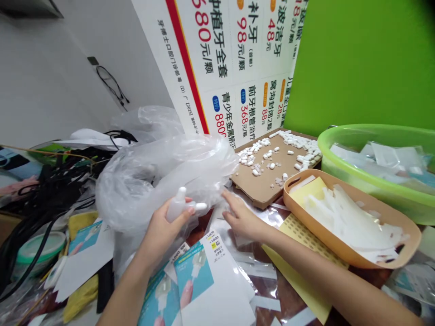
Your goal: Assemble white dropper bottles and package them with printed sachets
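My left hand (173, 217) holds small translucent bottles with white caps (181, 203); one cap points up and another points right. My right hand (239, 215) has its fingers apart and reaches to the edge of a large clear plastic bag (163, 172); nothing shows in its grasp. The bag lies crumpled just beyond both hands. Printed cards with a blue picture (195, 267) lie on the table below and between my forearms. Clear plastic sleeves (258, 271) are spread under and beside them.
A cardboard sheet (261, 181) carries many white caps. An orange tray (404, 226) holds paper scraps, beside a green basin (374, 131) with packets. Black cables (50, 190), a teal-lidded tub (41, 249) and more cards (91, 253) lie left. A yellow dotted sheet (299, 262) lies right.
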A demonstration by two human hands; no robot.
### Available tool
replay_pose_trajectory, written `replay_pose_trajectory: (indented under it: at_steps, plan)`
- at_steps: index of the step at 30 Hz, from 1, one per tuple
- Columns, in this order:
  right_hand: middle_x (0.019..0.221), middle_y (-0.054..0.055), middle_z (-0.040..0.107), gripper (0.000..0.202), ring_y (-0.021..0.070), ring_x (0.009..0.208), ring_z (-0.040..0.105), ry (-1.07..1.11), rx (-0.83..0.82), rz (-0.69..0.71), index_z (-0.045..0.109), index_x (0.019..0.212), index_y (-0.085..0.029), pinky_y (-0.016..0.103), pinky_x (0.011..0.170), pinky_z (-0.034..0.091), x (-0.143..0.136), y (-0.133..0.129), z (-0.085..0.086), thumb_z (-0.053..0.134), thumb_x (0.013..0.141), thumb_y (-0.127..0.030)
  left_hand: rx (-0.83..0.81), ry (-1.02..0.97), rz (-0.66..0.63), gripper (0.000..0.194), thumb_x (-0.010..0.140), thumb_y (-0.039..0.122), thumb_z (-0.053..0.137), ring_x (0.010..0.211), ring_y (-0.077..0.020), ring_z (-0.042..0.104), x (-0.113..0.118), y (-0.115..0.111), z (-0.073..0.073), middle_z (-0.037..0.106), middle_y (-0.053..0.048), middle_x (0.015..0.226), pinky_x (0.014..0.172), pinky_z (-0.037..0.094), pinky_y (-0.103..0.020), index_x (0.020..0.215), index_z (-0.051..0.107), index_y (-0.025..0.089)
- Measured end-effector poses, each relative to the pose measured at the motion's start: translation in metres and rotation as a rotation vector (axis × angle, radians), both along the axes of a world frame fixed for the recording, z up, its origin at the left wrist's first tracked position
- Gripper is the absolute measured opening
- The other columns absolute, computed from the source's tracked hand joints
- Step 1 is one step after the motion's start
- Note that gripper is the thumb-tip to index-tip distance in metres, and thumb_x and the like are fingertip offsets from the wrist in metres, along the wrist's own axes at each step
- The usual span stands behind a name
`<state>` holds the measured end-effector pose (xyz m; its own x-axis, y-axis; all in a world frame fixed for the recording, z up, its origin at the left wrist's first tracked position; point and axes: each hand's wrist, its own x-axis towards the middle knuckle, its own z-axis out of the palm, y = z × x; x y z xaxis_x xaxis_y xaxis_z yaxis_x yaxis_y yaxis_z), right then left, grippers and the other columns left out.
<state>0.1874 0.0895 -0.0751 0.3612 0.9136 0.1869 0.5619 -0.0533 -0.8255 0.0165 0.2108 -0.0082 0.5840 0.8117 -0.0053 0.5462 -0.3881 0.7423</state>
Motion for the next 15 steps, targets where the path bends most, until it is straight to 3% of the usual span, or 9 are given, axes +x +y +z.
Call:
replay_pose_trajectory:
  at_steps: [3,5,7,11,15]
  plan:
    - [0.147,0.004,0.051,0.062,0.0161,0.135,0.045,-0.163,0.004,0.073,0.045,0.143,-0.023,0.03,0.112,0.037,-0.003,0.003,0.003,0.051,0.084,-0.004,0.159,0.067,0.152,0.039,0.085,0.046,0.058,0.104,-0.0329,0.065,-0.015,0.036,-0.009,0.071,-0.011,0.108,0.087,0.049,-0.038,0.11,0.062,0.016]
    - [0.136,0.007,0.059,0.047,0.0167,0.126,0.053,-0.256,-0.023,-0.004,0.054,0.133,-0.019,0.033,0.109,0.042,0.002,0.005,0.007,0.049,0.089,-0.005,0.236,0.147,0.239,0.037,0.085,0.044,0.058,0.105,-0.0374,0.063,-0.028,0.056,-0.011,0.071,-0.012,0.102,0.088,0.047,-0.043,0.108,0.063,0.016]
    - [0.125,0.009,0.063,0.027,0.0204,0.115,0.059,-0.345,-0.072,-0.118,0.06,0.121,-0.015,0.041,0.1,0.048,0.013,0.011,0.01,0.051,0.095,-0.014,0.269,0.224,0.286,0.033,0.087,0.043,0.059,0.097,-0.0342,0.065,-0.04,0.07,-0.01,0.07,-0.01,0.094,0.083,0.048,-0.044,0.106,0.064,0.016]
    - [0.121,0.008,0.062,0.028,0.0214,0.103,0.063,-0.535,-0.148,-0.211,0.06,0.118,-0.017,0.043,0.088,0.055,0.034,0.04,0.021,0.059,0.095,-0.033,0.276,0.312,0.314,0.03,0.093,0.042,0.059,0.086,-0.0218,0.066,-0.05,0.078,-0.008,0.067,-0.005,0.095,0.08,0.053,-0.041,0.106,0.064,0.016]
    - [0.127,0.009,0.06,0.032,0.0236,0.11,0.061,-0.719,-0.181,-0.144,0.058,0.122,-0.018,0.046,0.092,0.053,0.045,0.084,0.031,0.06,0.094,-0.034,0.294,0.279,0.238,0.033,0.094,0.042,0.058,0.094,-0.0247,0.066,-0.05,0.073,-0.003,0.068,-0.005,0.103,0.084,0.053,-0.044,0.112,0.064,0.015]
